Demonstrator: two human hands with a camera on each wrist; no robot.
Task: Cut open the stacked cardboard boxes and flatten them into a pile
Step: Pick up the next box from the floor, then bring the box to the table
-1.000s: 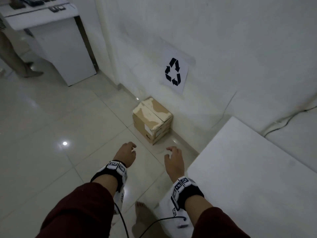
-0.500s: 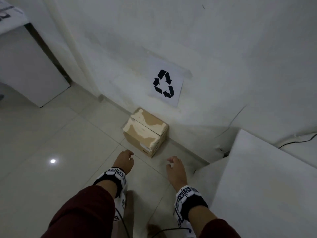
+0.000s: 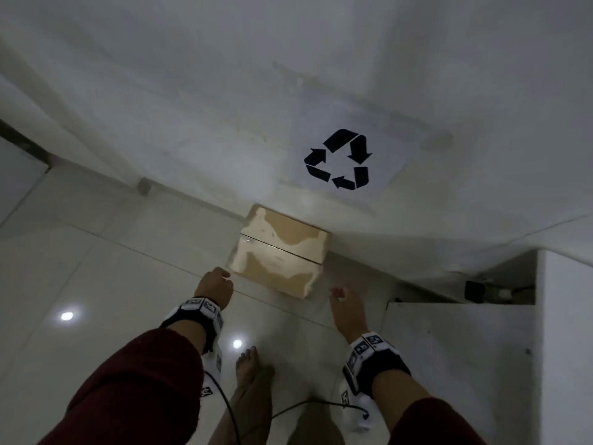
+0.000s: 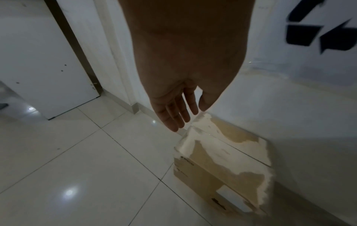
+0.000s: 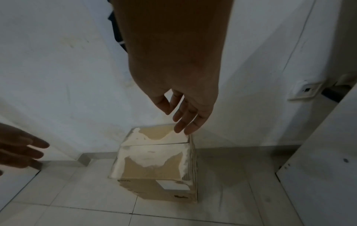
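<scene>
White tiled floor (image 3: 96, 268) meets a white wall (image 3: 192, 107) in the head view, where a paper recycling sign (image 3: 340, 160) is stuck. Below it a cardboard box (image 3: 279, 252) stands on the floor against the wall, its top flaps closed and patched with torn pale paper. The left hand (image 3: 214, 289) and right hand (image 3: 346, 308) reach toward it from either side, neither touching, both holding nothing. A white cabinet (image 3: 481, 364) stands to the right.

From the left wrist, the fingers (image 4: 173, 116) lie straight and close together, just above the box's far left corner.

From the right wrist, the fingers (image 5: 185, 120) are relaxed and slightly spread above the box's back edge.
</scene>
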